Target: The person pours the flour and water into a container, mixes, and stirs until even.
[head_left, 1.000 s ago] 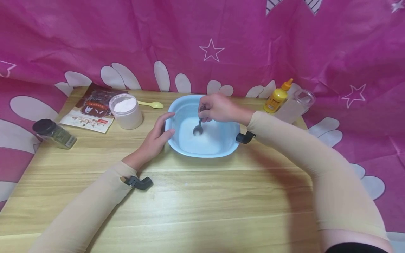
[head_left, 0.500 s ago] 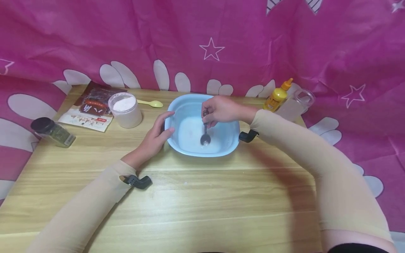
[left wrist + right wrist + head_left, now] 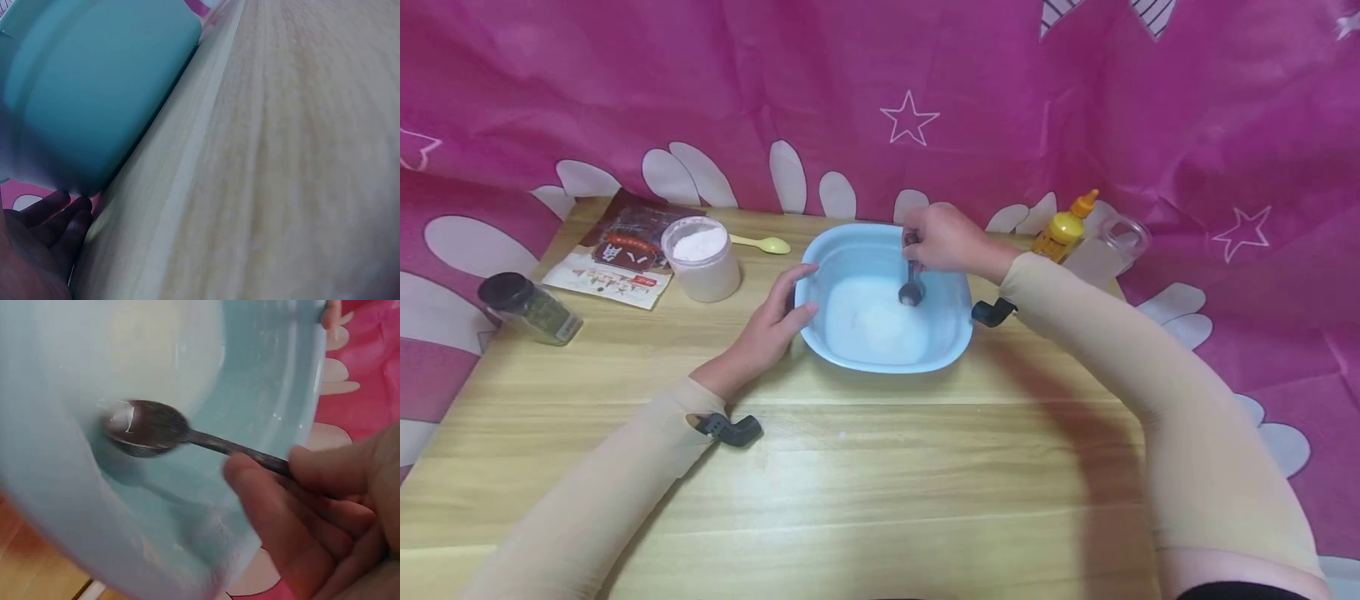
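Note:
A light blue basin (image 3: 820, 329) with white powder in its bottom stands at the middle of the wooden table. My right hand (image 3: 942, 240) pinches the handle of a dark metal spoon (image 3: 912, 287), whose bowl rests in the basin's right part. The right wrist view shows the spoon (image 3: 150, 428) with a little white on it against the basin wall (image 3: 56, 506). My left hand (image 3: 775, 321) grips the basin's left rim, thumb over the edge. In the left wrist view the fingers (image 3: 59, 215) lie against the basin's outer wall (image 3: 94, 87).
At the back left stand an open tub of white powder (image 3: 702, 258), a yellow plastic spoon (image 3: 763, 244), a printed packet (image 3: 617, 258) and a dark-lidded spice jar (image 3: 529, 308). A yellow squeeze bottle (image 3: 1063, 229) and a clear jug (image 3: 1112, 246) stand back right. Pink cloth surrounds the table.
The right hand has carried the spoon round inside the basin, from the middle to the front and now to the back right. The left hand has stayed on the rim.

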A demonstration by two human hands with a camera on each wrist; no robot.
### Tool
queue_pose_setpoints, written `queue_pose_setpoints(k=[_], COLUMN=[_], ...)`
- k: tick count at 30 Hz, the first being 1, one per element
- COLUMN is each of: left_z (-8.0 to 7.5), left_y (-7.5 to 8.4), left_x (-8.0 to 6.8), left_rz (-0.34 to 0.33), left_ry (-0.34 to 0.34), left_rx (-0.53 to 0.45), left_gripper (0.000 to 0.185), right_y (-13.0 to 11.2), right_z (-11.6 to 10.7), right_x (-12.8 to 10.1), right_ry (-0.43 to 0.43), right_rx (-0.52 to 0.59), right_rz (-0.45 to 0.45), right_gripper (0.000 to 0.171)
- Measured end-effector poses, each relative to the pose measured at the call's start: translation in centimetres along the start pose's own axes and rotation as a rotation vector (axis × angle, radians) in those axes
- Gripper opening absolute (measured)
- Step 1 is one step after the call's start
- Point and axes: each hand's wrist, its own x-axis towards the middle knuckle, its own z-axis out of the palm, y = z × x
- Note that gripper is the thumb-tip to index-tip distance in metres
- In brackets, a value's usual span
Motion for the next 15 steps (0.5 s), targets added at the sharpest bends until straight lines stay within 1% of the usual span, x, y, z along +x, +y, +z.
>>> queue_pose_setpoints(k=[2, 5, 6, 8, 9, 11, 13, 15], left_z=[-0.1, -0.2, -0.2, -0.2, -0.2, -0.1, -0.1, 0.0], left_y=[0.1, 0.2, 0.3, 0.3, 0.3, 0.3, 0.3, 0.3], left_x=[0.1, 0.1, 0.1, 0.0, 0.0, 0.1, 0.1, 0.1], left_rz=[-0.002, -0.004, -0.003, -0.002, -0.001, -0.001, -0.002, -0.003], left_ry=[0.0, 0.0, 0.0, 0.002, 0.002, 0.001, 0.0, -0.004], left_rx=[0.008, 0.013, 0.011, 0.011, 0.01, 0.004, 0.0, -0.002], left_gripper=[0.059, 0.059, 0.059, 0.059, 0.059, 0.059, 0.059, 0.059], right_y=[0.0, -0.5, -0.9, -1.4, -1.7, -2.1, -2.2, -2.0], right_z=[-0.1, 0.2, 0.4, 0.9, 1.1, 1.5, 1.8, 1.9], right_x=[-0.3, -0.5, -0.6, -0.6, -0.6, -0.6, -0.6, -0.6], right_ry=[-0.062, -0.164, -0.188, -0.209, -0.21, -0.183, -0.135, -0.081], right_rx=[0.023, 0.106, 0.136, 0.192, 0.219, 0.251, 0.259, 0.235], right_rz=[-0.005, -0.004, -0.005, -0.024, -0.036, -0.061, -0.079, -0.088], right_gripper=[0.008, 0.008, 0.008, 0.008, 0.008, 0.007, 0.007, 0.006])
